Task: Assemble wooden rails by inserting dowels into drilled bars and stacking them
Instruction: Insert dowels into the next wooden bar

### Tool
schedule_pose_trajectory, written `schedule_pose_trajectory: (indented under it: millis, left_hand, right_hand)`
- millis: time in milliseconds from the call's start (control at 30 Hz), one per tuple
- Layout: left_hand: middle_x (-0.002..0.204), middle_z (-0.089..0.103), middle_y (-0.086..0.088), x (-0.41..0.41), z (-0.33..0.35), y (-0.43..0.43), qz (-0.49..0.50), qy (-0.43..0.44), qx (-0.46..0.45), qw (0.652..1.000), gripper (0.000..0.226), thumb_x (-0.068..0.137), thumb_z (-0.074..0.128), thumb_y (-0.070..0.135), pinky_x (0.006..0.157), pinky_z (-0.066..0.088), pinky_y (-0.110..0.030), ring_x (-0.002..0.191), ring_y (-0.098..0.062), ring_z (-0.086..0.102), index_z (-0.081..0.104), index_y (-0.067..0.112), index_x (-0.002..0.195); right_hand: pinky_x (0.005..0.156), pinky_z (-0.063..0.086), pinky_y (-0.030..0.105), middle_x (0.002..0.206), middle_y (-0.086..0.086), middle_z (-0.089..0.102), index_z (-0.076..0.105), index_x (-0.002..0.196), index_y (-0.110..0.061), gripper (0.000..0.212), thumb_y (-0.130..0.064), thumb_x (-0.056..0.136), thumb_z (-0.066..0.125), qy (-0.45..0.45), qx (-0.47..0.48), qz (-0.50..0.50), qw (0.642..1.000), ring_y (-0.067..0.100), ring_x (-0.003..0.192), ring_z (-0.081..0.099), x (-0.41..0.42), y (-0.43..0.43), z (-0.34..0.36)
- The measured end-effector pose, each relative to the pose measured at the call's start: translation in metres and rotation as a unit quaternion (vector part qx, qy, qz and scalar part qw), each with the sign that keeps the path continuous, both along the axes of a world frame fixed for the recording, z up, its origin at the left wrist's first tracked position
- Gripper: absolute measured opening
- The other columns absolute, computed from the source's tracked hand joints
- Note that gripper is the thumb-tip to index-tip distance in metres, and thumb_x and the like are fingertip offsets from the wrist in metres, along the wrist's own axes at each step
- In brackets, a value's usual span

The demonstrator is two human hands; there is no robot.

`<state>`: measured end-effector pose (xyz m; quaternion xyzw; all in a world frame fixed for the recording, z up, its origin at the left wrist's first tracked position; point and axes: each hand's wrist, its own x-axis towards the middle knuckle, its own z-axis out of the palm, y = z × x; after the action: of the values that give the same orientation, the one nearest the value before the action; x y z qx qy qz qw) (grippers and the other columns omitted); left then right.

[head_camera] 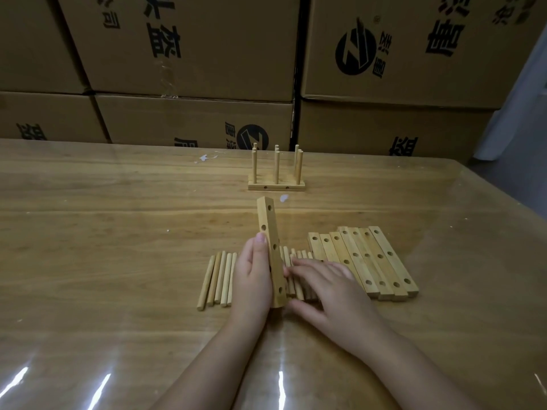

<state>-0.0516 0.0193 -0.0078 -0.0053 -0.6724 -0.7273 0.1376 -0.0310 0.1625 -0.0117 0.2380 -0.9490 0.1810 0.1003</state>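
Left hand [254, 279]: we see it gripping the drilled bar [269, 232] by its lower half, thumb along one face.
Drilled bar: held over the middle of the table [118, 232], long axis running from near edge toward far edge, far end raised, a holed face turned toward the right hand [325, 288].
Right hand: fingers straight, resting flat on the dowels [219, 276]; we see nothing pinched.
Dowels: side by side toward the near edge, parallel to the bar.
Key relation: we judge the right hand nearer the dowels, with the bar's holes just to its left.
Loose bars [370, 261]: in a row right of the dowels.
Finished rails [276, 184]: near the far edge, pegs upright.
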Motion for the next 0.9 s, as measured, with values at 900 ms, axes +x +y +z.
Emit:
schedule_pose_trajectory:
  millis: [900]
  left_hand:
    - [0.056,0.06,0.0,-0.0017,-0.0033,0.0017,-0.012,-0.019,-0.047,0.999,0.041,0.103,0.031,0.026,0.051,0.046,-0.024,0.052,-0.014,0.057,0.056,0.011,0.074]
  right_hand:
    - [0.095,0.029,0.023,0.098,-0.022,0.046,0.053,0.102,-0.033,0.021,-0.046,0.085,0.054,-0.033,-0.024,-0.002,0.999,-0.002,0.097,0.043,-0.0013,0.0011,0.0027]
